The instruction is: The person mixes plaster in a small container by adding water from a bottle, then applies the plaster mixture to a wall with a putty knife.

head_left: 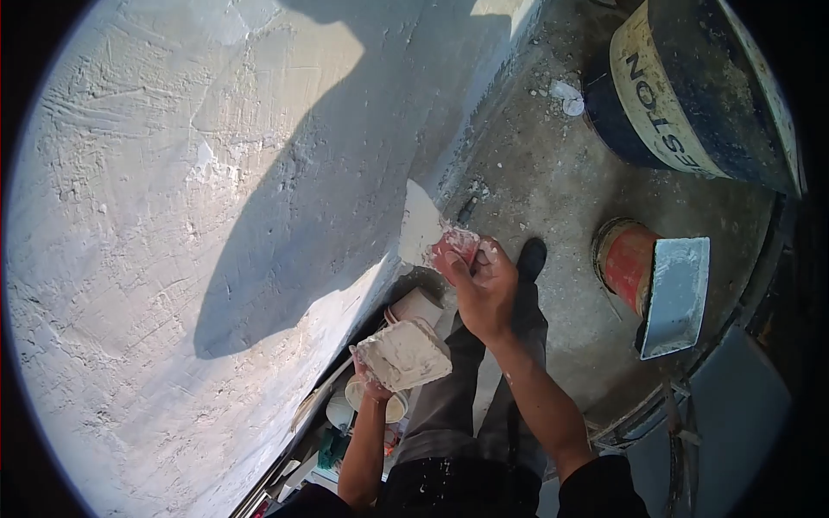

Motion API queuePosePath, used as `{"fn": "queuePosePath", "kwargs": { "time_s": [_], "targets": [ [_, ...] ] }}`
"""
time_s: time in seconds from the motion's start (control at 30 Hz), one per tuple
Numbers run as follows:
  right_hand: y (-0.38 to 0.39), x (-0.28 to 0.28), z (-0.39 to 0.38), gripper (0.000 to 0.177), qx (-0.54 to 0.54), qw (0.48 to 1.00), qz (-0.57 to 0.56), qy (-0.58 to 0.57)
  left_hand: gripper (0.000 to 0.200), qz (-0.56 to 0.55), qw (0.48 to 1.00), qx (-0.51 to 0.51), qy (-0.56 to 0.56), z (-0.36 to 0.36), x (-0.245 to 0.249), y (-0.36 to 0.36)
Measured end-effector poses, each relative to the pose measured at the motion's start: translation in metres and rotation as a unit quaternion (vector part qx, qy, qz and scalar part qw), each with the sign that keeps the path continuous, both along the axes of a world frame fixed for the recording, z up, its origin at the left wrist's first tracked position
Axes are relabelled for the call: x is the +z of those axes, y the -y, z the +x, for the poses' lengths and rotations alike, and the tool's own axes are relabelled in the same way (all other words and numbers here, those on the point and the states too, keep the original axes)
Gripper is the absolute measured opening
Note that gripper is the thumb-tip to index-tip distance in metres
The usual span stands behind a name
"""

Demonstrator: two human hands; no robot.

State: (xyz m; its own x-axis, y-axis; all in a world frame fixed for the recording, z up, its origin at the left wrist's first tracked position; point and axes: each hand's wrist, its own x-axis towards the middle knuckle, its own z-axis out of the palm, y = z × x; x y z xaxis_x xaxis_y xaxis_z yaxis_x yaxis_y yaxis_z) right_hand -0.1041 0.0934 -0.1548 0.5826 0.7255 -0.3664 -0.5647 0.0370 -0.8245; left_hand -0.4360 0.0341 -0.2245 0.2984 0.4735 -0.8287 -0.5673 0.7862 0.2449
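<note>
My right hand [488,289] is closed around the red handle of a putty knife [420,216], its wide blade coated with pale plaster. The blade points up and left, over the foot of the wall; whether it touches is hard to tell. My left hand [371,380] grips the left side of a square tray [406,356] smeared with thick off-white plaster. That tray is held below and left of the knife, in front of my legs. White smears mark the fingers of my right hand.
A rough plastered wall [259,198] fills the left, with my shadow across it. On the concrete floor [544,173] stand a large dark drum [665,104] and a red bucket [626,268] with a whitish rectangular tray [678,298]. Pails [416,309] sit by the wall.
</note>
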Motion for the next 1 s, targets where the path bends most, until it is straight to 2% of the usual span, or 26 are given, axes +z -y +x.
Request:
{"fn": "queuePosePath", "kwargs": {
  "time_s": [0.03,0.07,0.13,0.23,0.27,0.33,0.37,0.47,0.6,0.77,0.83,0.93,1.0],
  "targets": [
    [0.014,0.012,0.018,0.017,-0.009,1.000,0.024,-0.008,0.081,-0.003,0.999,0.001,0.054,0.015,0.009,-0.009],
    [0.031,0.020,0.036,0.017,0.003,1.000,0.020,-0.003,0.080,0.035,0.998,-0.046,0.010,0.032,0.013,-0.016],
    [0.063,0.037,0.065,0.018,0.036,0.998,-0.005,0.043,0.079,0.046,0.998,-0.025,-0.035,0.056,0.011,-0.023],
    [0.104,0.079,0.091,0.015,0.119,0.981,-0.091,0.121,0.078,0.039,0.989,-0.055,0.132,0.085,0.016,-0.032],
    [0.112,0.093,0.095,0.015,0.155,0.969,-0.120,0.150,0.078,0.040,0.988,-0.055,0.140,0.093,0.013,-0.031],
    [0.120,0.123,0.096,0.016,0.222,0.911,-0.147,0.316,0.078,0.041,0.986,-0.057,0.153,0.107,0.005,-0.027],
    [0.122,0.133,0.095,0.017,0.254,0.869,-0.159,0.395,0.077,0.046,0.966,-0.058,0.246,0.114,0.002,-0.026],
    [0.123,0.143,0.088,0.024,0.331,0.760,-0.194,0.525,0.081,0.104,0.978,-0.123,0.130,0.153,0.024,-0.023],
    [0.114,0.133,0.078,0.028,0.345,0.726,-0.174,0.570,0.082,0.126,0.974,-0.140,0.126,0.193,0.040,-0.016],
    [0.101,0.125,0.078,0.040,0.403,0.635,-0.194,0.630,0.081,0.161,0.955,-0.197,0.153,0.212,0.046,-0.004],
    [0.099,0.114,0.079,0.040,0.435,0.596,-0.177,0.651,0.080,0.156,0.958,-0.183,0.155,0.215,0.043,0.001],
    [0.096,0.112,0.084,0.042,0.449,0.572,-0.144,0.671,0.079,0.157,0.964,-0.171,0.132,0.218,0.048,0.006],
    [0.094,0.107,0.091,0.042,0.455,0.582,-0.113,0.665,0.078,0.159,0.966,-0.162,0.122,0.220,0.052,0.010]
  ]
}}
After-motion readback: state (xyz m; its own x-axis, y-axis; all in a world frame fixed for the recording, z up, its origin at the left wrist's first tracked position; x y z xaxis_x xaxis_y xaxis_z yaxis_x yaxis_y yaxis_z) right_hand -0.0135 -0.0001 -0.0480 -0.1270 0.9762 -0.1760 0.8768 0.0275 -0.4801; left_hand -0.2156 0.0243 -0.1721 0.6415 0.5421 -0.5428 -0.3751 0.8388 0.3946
